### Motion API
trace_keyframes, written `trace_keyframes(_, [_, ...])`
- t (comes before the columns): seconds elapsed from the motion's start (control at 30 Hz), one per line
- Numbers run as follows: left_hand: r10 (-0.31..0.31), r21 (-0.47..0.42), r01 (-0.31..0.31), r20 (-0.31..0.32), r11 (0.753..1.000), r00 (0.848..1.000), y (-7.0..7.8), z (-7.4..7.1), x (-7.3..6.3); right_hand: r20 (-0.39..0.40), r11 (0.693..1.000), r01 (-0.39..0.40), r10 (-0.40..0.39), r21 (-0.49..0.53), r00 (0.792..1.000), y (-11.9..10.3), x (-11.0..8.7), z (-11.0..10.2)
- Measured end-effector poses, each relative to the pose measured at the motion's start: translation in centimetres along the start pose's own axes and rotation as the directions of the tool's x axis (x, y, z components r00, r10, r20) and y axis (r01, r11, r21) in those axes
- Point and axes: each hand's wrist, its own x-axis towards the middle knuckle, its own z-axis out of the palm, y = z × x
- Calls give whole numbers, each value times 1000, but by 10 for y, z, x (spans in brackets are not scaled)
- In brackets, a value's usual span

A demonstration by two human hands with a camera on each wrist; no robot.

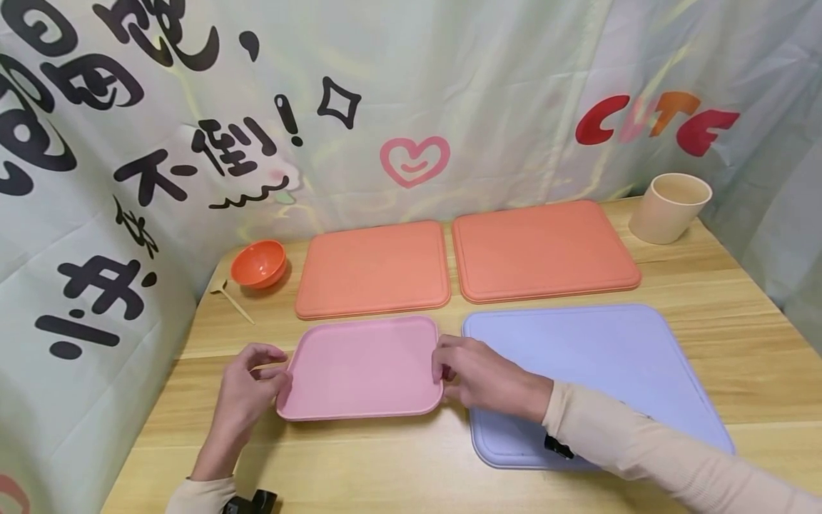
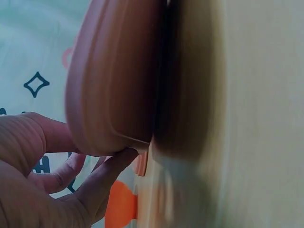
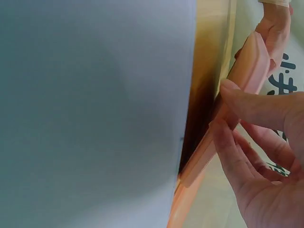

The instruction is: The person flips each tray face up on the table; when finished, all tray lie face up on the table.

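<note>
A pink rectangular tray (image 1: 359, 368) with rounded corners lies between both hands, at the middle front of the table. My left hand (image 1: 252, 389) pinches its left end; in the left wrist view, fingers (image 2: 107, 178) touch the tray's (image 2: 111, 80) rim at the corner. The right hand (image 1: 481, 375) grips the opposite end, thumb and fingers at the rim. A dark shadow runs beside the tray in the left wrist view. Under the right forearm lies a larger lavender tray (image 1: 578, 350), which fills much of the right wrist view.
Two orange rectangular trays (image 1: 375, 270) lie side by side at the back. An orange bowl (image 1: 259, 264) and a small wooden spoon (image 1: 232, 301) are at the back left. A beige cup (image 1: 671, 208) stands at the back right, near a printed curtain (image 1: 501, 93).
</note>
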Motion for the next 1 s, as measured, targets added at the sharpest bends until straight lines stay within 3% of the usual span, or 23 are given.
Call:
trace_keyframes(0.17, [17,75,-18,16,997,1000,-4,4,1,66,999,-27,30,-39,997,0,0,4])
trace_keyframes(0.4, [68,149,-72,32,986,997,-7,7,1,89,998,-19,24,-54,996,1,-3,5])
trace_keyframes(0.63, [166,218,-170,34,961,985,9,17,-4,57,998,-42,44,-41,997,1,-13,-10])
trace_keyframes(0.83, [271,117,-287,132,951,953,32,39,-12,-13,989,-103,102,-106,995,7,-35,-31])
trace_keyframes(1.0, [331,-38,-334,280,942,901,49,65,-19,-114,970,-174,156,-168,981,14,-59,-53])
